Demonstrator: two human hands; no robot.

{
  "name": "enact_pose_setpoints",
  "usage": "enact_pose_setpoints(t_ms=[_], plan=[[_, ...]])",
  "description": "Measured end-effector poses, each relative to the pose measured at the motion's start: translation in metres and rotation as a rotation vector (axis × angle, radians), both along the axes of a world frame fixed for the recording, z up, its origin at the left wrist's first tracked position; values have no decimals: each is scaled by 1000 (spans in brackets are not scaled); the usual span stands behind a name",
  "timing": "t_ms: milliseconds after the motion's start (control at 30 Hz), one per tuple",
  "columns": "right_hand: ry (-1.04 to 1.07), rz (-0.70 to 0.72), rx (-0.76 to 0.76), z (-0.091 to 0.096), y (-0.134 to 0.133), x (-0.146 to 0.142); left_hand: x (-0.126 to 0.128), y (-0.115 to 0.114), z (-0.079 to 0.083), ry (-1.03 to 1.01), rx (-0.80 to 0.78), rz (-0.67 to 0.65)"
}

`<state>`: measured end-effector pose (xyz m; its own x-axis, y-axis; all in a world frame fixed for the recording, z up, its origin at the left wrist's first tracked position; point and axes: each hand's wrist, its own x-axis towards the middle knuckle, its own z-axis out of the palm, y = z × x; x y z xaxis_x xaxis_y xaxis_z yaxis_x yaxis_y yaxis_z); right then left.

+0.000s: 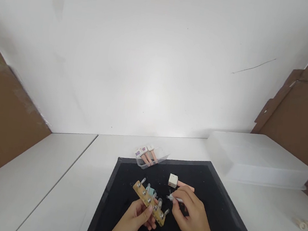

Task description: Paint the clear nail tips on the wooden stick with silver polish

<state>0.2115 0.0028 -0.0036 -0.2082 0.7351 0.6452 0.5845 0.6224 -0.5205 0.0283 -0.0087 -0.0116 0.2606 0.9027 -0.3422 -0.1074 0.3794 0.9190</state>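
My left hand [137,217] grips a wooden nail-tip stand [145,197], thumb in front and fingers behind. It is a tilted strip with several round metal studs and clear nail tips sticking out along it. Just right of the strip, my right hand [191,219] pinches a slim white pen-like tool [171,197] between thumb and fingers, its narrow end pointing left. The tool's tip is too small to make out and appears apart from the strip. A pale teal object [150,191] shows partly behind the strip. Beyond my right hand lies a white square bottle [173,180] with a long pink cap.
A clear tray [143,166] at the black mat's far edge holds several similar pink-capped bottles [143,154]. The black mat [108,200] lies on a white table. A translucent white bin [265,175] stands at right; small cream-coloured pieces [302,225] lie near it. Brown cardboard panels [3,118] flank the white wall.
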Motion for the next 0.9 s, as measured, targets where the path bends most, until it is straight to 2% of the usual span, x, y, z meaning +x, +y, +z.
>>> enact_pose_setpoints(t_ms=[167, 433, 633, 900], plan=[[144, 86, -123, 4, -2, -1, 0, 0, 1, -13, -66, 38], [173, 175, -172, 1, -2, -2, 0, -2, 1, -112, -118, 35], [126, 184, -162, 0, -3, -2, -1, -1, 0, -155, -130, 6], [114, 129, -93, 3, -2, -3, -2, 0, -3, -160, -115, -26]])
